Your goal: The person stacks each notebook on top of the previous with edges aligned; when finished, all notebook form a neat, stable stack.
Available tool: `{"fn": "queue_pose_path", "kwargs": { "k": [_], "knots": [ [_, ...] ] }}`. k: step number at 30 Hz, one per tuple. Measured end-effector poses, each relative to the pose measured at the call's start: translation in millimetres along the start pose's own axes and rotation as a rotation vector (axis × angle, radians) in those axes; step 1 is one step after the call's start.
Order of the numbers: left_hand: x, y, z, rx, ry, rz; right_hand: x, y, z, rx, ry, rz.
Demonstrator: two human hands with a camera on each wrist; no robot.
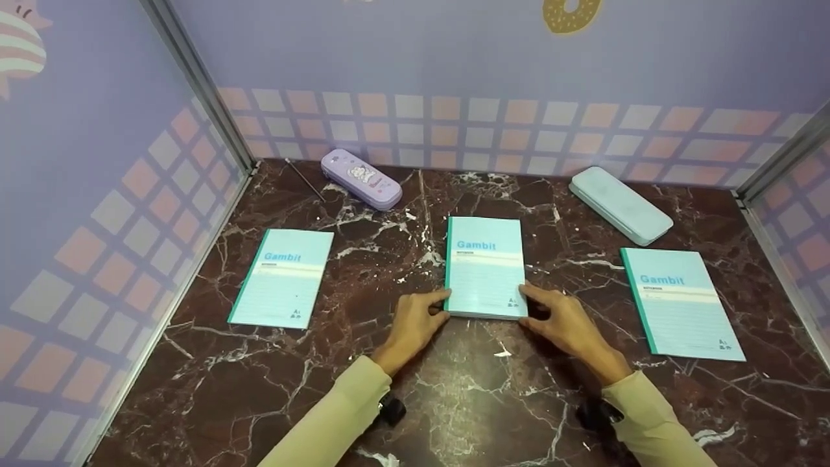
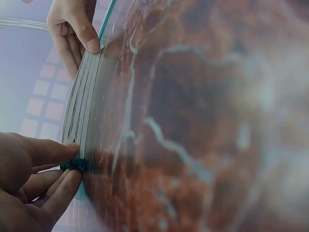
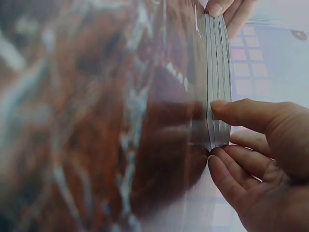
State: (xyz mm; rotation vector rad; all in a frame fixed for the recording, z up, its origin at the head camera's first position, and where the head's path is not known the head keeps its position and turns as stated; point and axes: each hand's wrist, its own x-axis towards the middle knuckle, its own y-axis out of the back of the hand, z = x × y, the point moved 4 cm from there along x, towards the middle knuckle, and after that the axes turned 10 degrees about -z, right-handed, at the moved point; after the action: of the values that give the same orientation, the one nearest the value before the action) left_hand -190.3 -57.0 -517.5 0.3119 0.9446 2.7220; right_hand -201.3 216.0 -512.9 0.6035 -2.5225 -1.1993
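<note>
In the middle of the head view lies a small stack of notebooks, the top one pale blue with a green spine and the word Gambit. My left hand holds its near left corner between thumb and fingers. At the near right corner my right hand does the same. Both wrist views show the stacked page edges between the two hands, lying flat on the table. A matching notebook lies to the left, and another notebook to the right, both apart from the hands.
A lilac pencil case with a cartoon figure lies at the back left, beside a thin dark pencil. At the back right is a mint case, just beyond the right notebook. Patterned panels border the dark marbled table.
</note>
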Motion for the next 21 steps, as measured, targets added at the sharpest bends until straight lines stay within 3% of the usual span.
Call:
{"fn": "queue_pose_path", "kwargs": {
  "k": [21],
  "knots": [
    [-0.6,0.3,0.0,0.045,-0.032,-0.003,-0.6,-0.4,-0.6,-0.019,0.024,0.001]
  ]
}}
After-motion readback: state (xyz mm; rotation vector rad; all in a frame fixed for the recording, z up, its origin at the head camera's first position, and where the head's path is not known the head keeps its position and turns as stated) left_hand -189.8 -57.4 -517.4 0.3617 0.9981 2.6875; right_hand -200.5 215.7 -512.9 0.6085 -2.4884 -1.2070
